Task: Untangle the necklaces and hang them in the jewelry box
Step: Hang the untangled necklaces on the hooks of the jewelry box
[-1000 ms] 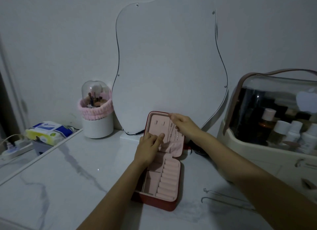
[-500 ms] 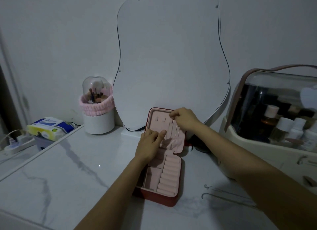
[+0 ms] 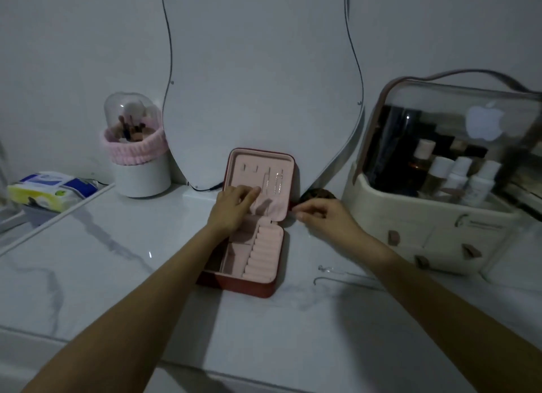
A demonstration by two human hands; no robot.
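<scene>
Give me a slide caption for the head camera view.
Left hand rests on the open jewelry box lid pocket, chains hanging inside; right hand beside it.

Jewelry box (image 3: 258,254) open on the table (image 3: 117,260), lid propped upright against the mirror (image 3: 264,84) behind it. Necklaces (image 3: 274,181) hang inside the lid. Left hand (image 3: 231,207) rests on the lid's lower part; right hand (image 3: 325,216) just right of the box. Chains (image 3: 343,278) lie on the table right of the box. Brush holder (image 3: 140,169) far left, tissue pack (image 3: 50,190) beyond it. Cosmetics case (image 3: 440,210) at right.
</scene>
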